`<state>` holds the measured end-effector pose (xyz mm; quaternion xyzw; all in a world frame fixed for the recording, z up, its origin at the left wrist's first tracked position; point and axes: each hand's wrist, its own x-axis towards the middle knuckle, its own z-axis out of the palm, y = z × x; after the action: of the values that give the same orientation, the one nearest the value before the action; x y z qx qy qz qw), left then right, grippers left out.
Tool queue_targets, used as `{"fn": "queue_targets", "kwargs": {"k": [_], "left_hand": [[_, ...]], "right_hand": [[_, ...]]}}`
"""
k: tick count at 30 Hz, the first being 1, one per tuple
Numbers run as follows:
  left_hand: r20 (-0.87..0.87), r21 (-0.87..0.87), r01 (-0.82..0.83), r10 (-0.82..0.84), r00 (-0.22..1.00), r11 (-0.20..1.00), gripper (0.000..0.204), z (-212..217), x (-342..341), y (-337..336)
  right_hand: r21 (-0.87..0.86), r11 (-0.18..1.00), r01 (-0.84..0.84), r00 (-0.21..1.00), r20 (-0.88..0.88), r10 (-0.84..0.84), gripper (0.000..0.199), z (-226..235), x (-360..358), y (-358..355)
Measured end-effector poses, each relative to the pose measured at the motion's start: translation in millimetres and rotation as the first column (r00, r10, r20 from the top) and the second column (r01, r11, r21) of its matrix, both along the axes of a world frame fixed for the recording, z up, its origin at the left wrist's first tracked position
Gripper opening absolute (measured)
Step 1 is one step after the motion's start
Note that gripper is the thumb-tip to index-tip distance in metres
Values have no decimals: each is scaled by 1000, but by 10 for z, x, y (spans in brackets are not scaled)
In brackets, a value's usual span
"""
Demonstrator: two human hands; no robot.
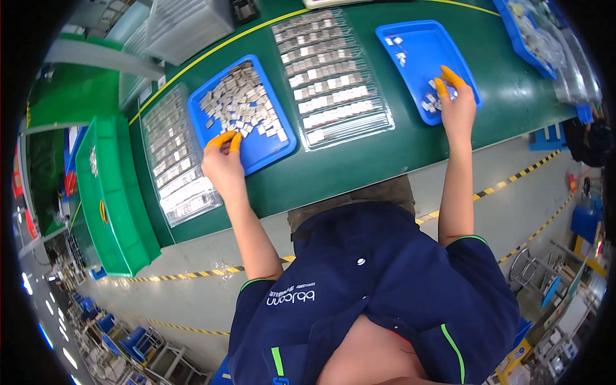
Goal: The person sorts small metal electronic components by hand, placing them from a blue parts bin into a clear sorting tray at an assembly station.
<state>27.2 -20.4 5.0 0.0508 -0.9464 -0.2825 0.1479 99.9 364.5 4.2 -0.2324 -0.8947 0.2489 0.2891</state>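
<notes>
My left hand (224, 165) reaches over the near left edge of a blue tray (266, 151). Its orange-covered fingertips are drawn together beside a spread of small flat grey metal pieces (240, 96); whatever lies between them is too small to make out. My right hand (459, 110) is over the near part of a second blue tray (420, 48), its orange-covered thumb and finger curled close together. Small white-and-silver parts (431, 102) lie just under these fingers, and a few more white parts (399, 51) lie at that tray's far left. What the right fingertips grip is hidden.
Between the blue trays lies a clear plastic tray (346, 136) with rows of small pieces. Another clear filled tray (170, 151) sits left, beside a green bin (115, 192). Stacked clear trays (189, 29) stand far left; a blue tray of bagged parts (529, 38) is far right.
</notes>
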Motion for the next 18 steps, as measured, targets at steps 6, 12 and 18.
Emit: {"fn": "queue_targets", "kwargs": {"k": [6, 12, 18], "left_hand": [[35, 166, 122, -129, 991, 979, 25, -87, -13, -12], [57, 218, 70, -84, 995, 974, 27, -229, 42, -133], [107, 722, -6, -102, 989, 692, 24, 50, 134, -27]], "right_hand": [[-79, 975, -209, 969, 120, 217, 26, -102, -425, 64], [-55, 986, -155, 952, 259, 164, 23, -63, -626, 31], [-198, 979, -47, 992, 108, 69, 23, -48, -515, 102]]}}
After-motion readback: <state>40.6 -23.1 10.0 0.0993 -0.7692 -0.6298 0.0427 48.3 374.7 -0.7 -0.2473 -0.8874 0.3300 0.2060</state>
